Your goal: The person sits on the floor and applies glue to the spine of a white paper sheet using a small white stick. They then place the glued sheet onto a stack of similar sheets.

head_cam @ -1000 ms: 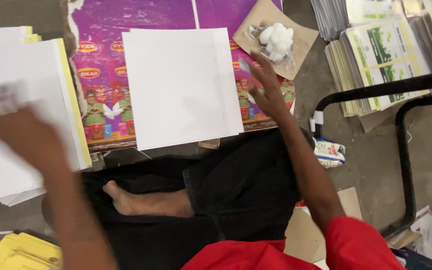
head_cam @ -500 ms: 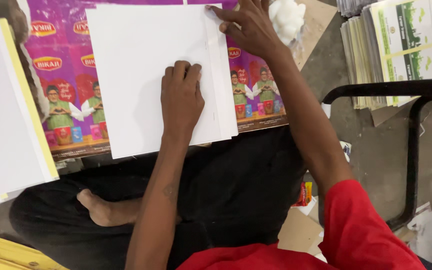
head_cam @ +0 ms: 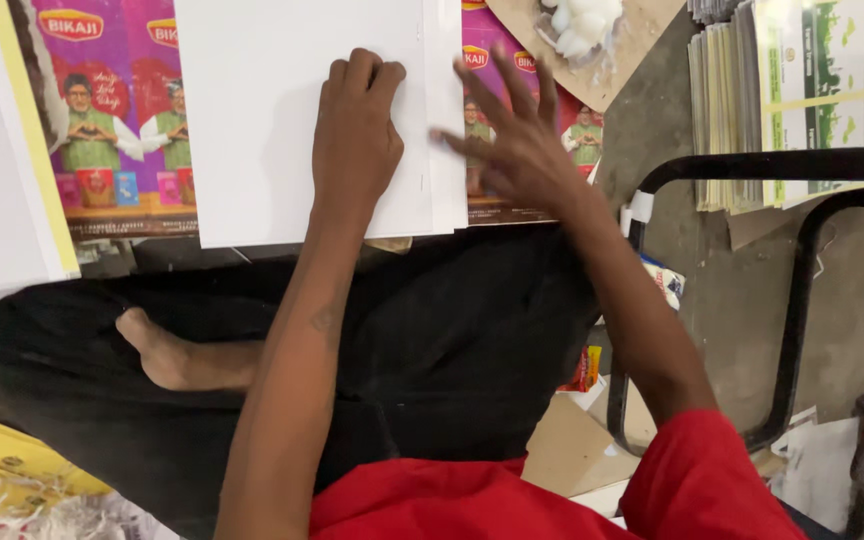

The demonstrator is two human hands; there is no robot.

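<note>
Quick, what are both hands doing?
Left hand: fingers curled, pressing on the white sheets.
Right hand: open, fingers spread, holding nothing.

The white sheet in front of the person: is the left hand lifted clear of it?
No. The left hand lies flat on the white sheet, fingers curled against the paper, pressing it down.

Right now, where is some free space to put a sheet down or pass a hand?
Bare grey floor lies between the brown card with white lumps and the printed stacks, above the black frame. It is crowded where the left hand and right hand work the white sheets.
</note>
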